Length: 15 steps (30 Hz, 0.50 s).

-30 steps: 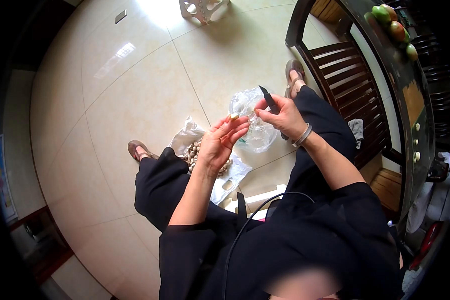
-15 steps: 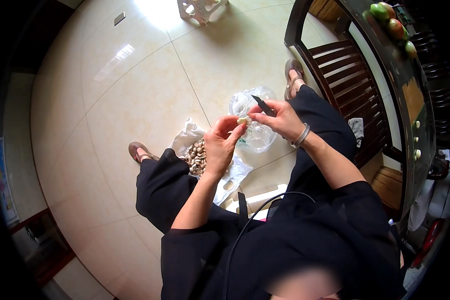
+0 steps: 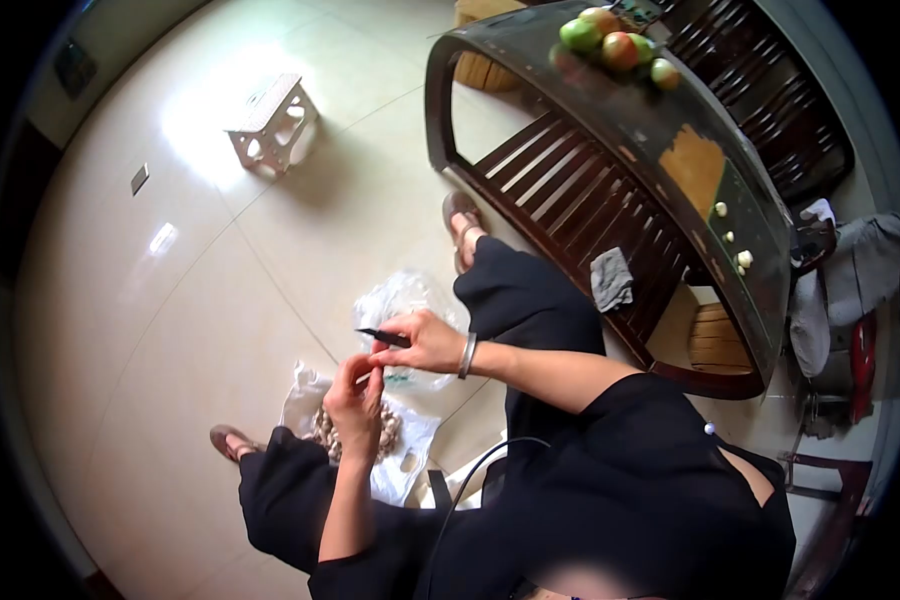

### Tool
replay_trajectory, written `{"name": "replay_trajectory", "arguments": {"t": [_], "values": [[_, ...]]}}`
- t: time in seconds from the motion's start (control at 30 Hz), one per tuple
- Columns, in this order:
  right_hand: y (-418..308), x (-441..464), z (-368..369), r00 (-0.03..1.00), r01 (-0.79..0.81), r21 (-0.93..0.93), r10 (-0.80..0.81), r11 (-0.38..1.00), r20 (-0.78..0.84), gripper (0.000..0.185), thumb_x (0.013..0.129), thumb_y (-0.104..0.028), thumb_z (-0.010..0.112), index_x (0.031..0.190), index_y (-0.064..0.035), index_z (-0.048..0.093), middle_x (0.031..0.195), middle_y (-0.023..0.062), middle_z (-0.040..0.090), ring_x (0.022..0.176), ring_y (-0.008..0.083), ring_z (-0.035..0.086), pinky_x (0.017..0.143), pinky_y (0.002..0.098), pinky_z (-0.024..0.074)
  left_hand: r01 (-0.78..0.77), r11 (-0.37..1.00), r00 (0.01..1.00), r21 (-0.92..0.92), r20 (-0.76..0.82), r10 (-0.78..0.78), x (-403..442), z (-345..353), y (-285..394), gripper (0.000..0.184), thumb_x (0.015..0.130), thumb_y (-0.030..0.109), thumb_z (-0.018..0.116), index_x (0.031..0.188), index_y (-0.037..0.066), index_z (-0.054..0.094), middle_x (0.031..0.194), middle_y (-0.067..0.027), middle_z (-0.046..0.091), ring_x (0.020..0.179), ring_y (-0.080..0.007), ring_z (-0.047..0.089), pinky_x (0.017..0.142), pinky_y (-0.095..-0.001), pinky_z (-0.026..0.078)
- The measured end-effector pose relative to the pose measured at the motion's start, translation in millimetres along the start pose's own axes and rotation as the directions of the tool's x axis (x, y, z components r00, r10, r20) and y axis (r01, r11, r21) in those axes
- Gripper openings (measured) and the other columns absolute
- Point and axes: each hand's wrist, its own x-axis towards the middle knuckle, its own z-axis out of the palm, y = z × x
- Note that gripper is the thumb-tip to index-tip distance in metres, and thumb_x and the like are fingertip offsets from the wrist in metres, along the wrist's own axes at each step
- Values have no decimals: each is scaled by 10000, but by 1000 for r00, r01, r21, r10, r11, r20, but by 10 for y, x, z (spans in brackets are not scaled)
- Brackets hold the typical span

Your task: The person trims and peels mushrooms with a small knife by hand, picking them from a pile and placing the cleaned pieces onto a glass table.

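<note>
My right hand point(image 3: 425, 343) is closed around a black craft knife point(image 3: 384, 337), its dark pointed blade facing left. Just below it, my left hand point(image 3: 353, 405) pinches at the fingertips, which meet those of my right hand. The small pale rounded piece seen there a moment ago is now almost wholly covered by the fingers. Beneath my left hand, a white plastic bag point(image 3: 410, 463) lies spread on the floor with many small brown-and-white rounded pieces point(image 3: 386, 432) in it. Behind my right hand is a clear plastic bag point(image 3: 402, 293), crumpled on the floor.
On the right stands a dark table point(image 3: 610, 110) bearing several red-green fruits point(image 3: 620, 50) and several small whitish pieces point(image 3: 745, 259). A grey cloth point(image 3: 611, 279) lies on the slatted shelf. A plastic stool point(image 3: 273, 122) stands on the tiled floor ahead.
The view has swung right, bringing more of the table and the whole stool into sight. Both hands stay together; the knife now points more to the left, and the pale piece has become hidden.
</note>
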Motion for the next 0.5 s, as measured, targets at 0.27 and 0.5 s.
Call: {"name": "replay_trajectory", "arguments": {"t": [0.27,0.5], "values": [[24,-57,83,992,66,-169,-83,983,-94,233,806,-203,553,899,10,552,780,178,577,706,319,578,631,356,456,144,955,989,-258,7,-147,29,1,-60,136,833,28,539,950,-41,544,836,-87,615,773,-137,602,719,-261,497],[-108,-123,44,926,343,-576,-369,742,76,303,755,-76,523,1050,-12,485,791,126,535,712,273,556,617,345,461,163,857,979,-490,-28,-202,64,-92,-33,156,830,24,542,967,-50,527,875,-109,606,799,-159,606,726,-263,505]]}}
